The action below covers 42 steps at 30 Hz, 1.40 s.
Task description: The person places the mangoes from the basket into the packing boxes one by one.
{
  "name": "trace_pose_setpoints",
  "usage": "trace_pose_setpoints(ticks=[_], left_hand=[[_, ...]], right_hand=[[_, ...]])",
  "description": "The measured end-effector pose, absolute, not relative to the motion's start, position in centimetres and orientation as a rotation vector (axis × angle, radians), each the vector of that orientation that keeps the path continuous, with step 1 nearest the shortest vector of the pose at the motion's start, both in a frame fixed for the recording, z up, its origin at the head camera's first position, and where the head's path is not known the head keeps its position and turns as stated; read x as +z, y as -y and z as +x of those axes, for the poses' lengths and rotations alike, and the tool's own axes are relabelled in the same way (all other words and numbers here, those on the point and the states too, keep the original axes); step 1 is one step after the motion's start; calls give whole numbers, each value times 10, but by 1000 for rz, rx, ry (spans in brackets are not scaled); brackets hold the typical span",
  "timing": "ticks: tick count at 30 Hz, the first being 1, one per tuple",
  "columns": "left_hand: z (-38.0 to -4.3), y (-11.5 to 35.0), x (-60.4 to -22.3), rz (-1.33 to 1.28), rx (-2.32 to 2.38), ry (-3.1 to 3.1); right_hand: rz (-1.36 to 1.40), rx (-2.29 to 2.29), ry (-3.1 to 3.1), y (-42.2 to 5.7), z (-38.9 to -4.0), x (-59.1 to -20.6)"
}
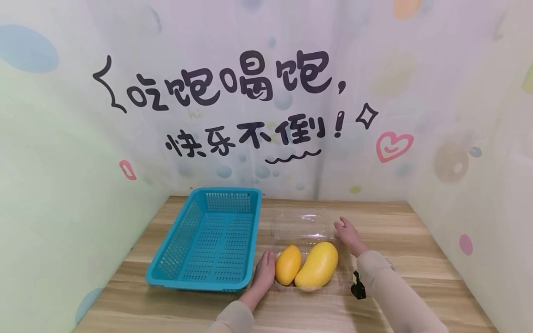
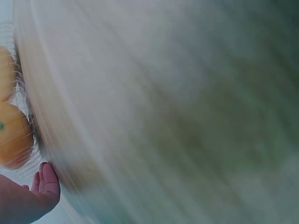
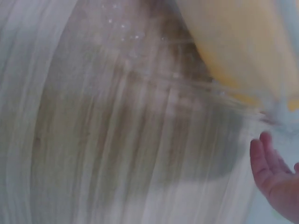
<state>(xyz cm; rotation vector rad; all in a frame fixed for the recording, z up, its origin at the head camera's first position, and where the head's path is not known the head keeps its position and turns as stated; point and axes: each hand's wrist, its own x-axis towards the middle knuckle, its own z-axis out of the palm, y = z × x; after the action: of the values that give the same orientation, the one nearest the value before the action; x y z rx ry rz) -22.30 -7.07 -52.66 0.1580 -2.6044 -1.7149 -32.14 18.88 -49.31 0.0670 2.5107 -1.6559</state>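
Observation:
Two mangoes lie side by side in a clear plastic clamshell box (image 1: 333, 284), a smaller orange-yellow mango (image 1: 288, 265) on the left and a larger yellow mango (image 1: 318, 267) on the right. The box's clear lid (image 1: 301, 224) is folded back behind them. My left hand (image 1: 263, 273) is at the box's left side, fingers fairly straight; whether they touch it is hard to tell. Near the lid's right edge is my right hand (image 1: 349, 236), its fingers extended and holding nothing. Both wrist views are blurred, showing the left hand (image 2: 39, 196) and right hand (image 3: 275, 175) beside the box.
A blue plastic basket (image 1: 151, 277) with perforated walls and floor stands just left of the left hand. A small black object (image 1: 358, 286) is beside the right forearm. The wood-grain table (image 1: 399, 222) is bounded by a printed backdrop (image 1: 233, 37) behind and at both sides.

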Motion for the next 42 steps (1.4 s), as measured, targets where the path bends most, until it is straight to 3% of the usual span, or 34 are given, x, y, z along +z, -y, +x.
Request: trace_pose_setpoints(ticks=[18,42], left_hand=[[-220,73,-528,119,-1692,2659],[-224,77,-528,121,-1697,2677]], right_hand=[[-195,-1641,-2360,-201,-319,-503],[-19,-1796,-2356,-193,-326,-505]])
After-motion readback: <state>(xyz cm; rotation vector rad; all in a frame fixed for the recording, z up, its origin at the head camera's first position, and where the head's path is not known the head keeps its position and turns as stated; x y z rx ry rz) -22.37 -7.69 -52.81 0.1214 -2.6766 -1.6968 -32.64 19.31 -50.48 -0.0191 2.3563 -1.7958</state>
